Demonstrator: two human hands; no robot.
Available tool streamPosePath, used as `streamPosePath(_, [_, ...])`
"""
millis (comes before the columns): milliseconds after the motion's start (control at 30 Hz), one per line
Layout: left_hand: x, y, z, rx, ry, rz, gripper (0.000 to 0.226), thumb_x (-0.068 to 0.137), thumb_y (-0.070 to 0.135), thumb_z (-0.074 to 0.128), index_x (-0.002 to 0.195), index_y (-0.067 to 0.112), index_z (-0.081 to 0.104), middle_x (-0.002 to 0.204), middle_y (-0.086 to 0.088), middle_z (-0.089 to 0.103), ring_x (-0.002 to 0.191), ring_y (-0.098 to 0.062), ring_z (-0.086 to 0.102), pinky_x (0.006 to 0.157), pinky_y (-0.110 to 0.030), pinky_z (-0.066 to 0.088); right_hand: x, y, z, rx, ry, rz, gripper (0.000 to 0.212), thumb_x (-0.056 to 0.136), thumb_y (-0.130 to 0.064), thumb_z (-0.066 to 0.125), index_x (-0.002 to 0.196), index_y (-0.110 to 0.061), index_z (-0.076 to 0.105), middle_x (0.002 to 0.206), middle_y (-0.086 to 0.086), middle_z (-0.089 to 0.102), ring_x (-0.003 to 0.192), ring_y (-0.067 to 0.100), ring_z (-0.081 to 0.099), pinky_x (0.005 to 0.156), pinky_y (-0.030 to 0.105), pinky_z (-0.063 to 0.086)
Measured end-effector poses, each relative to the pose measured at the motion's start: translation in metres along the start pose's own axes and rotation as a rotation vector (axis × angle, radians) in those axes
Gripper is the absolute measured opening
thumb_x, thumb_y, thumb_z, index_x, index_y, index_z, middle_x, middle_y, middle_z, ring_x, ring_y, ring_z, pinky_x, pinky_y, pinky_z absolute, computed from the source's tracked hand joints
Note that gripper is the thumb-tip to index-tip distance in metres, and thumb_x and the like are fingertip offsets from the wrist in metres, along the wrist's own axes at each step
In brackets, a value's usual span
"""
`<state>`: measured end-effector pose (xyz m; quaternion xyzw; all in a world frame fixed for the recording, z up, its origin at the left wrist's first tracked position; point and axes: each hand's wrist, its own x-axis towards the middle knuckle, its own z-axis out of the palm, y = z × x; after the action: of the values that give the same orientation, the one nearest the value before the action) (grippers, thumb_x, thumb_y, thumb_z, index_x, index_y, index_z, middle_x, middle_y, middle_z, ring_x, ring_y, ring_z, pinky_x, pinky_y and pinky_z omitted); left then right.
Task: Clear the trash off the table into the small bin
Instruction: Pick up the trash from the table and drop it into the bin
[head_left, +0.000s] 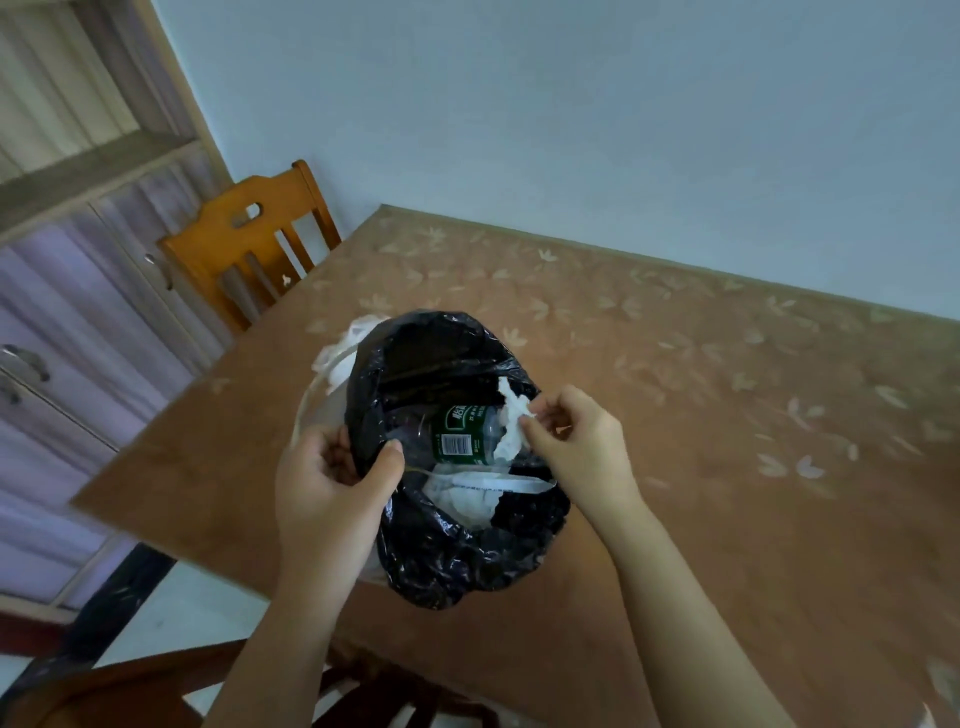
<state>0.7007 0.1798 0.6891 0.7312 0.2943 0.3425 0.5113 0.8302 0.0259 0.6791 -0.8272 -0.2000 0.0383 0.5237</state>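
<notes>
Brown leaf-patterned counter (701, 415) bearing the small bin (457, 561), lined with black plastic, near its front-left corner. Left hand (332, 478): grip closed on the liner rim. Right hand (576, 436): fingertips pinching a white crumpled tissue (511, 421) above the bin mouth. Inside: clear bottle (462, 431) with green label, barcode visible, script apparently Chinese but illegible.

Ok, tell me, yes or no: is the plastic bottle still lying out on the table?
No. The plastic bottle with the green label lies inside the bin, within its black liner, not on the table.
</notes>
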Motion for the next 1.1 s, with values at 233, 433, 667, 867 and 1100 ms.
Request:
streamPosePath(233, [0.004,-0.007,-0.056,-0.107,0.064,-0.071,0.023,0.054,0.047,0.064,0.068,0.03,0.055,0.058,0.009,0.056,0.052,-0.003,0.052,0.057,-0.039,0.048,-0.032,-0.046,0.04,-0.188,-0.111,-0.185,0.02,0.08,-0.013,0.063,0.1,-0.015,0.063,0.098,-0.002,0.064,0.082,0.008,0.055,0.066,-0.001,0.037])
streamPosePath(433, [0.024,-0.018,-0.138,-0.224,0.131,-0.052,0.016,0.064,0.03,0.068,0.06,0.033,0.053,0.06,0.011,0.056,0.057,-0.007,0.054,0.058,-0.028,0.046,-0.068,-0.087,0.071,-0.372,0.167,-0.285,0.021,0.082,-0.015,0.061,0.102,-0.014,0.062,0.1,0.008,0.066,0.103,0.024,0.048,0.075,0.014,0.026])
streamPosePath(667, [0.055,-0.048,-0.278,-0.218,0.288,-0.038,0.016,0.071,0.023,0.068,0.063,0.028,0.055,0.058,0.009,0.051,0.049,0.0,0.047,0.053,-0.028,0.04,-0.109,-0.135,0.172,-0.546,0.15,-0.279,0.023,0.081,-0.014,0.062,0.103,-0.007,0.062,0.099,0.011,0.064,0.094,0.032,0.055,0.078,0.038,0.045])
streamPosePath(867, [0.067,-0.086,-0.377,-0.113,0.401,-0.131,0.014,0.06,0.036,0.065,0.061,0.028,0.054,0.059,0.005,0.051,0.054,-0.011,0.048,0.053,-0.027,0.04,-0.124,-0.169,0.269,-0.6,-0.02,-0.296,0.027,0.083,-0.018,0.057,0.109,-0.01,0.06,0.107,0.01,0.062,0.101,0.029,0.053,0.08,0.04,0.048])
streamPosePath(1100, [0.103,-0.125,-0.415,-0.087,0.457,-0.162,0.02,0.066,0.024,0.07,0.062,0.02,0.051,0.055,0.005,0.046,0.042,0.002,0.042,0.043,-0.013,0.036,-0.103,-0.182,0.348,-0.574,-0.104,-0.318,0.025,0.082,-0.015,0.059,0.106,-0.009,0.061,0.105,0.01,0.063,0.096,0.031,0.054,0.078,0.04,0.047])
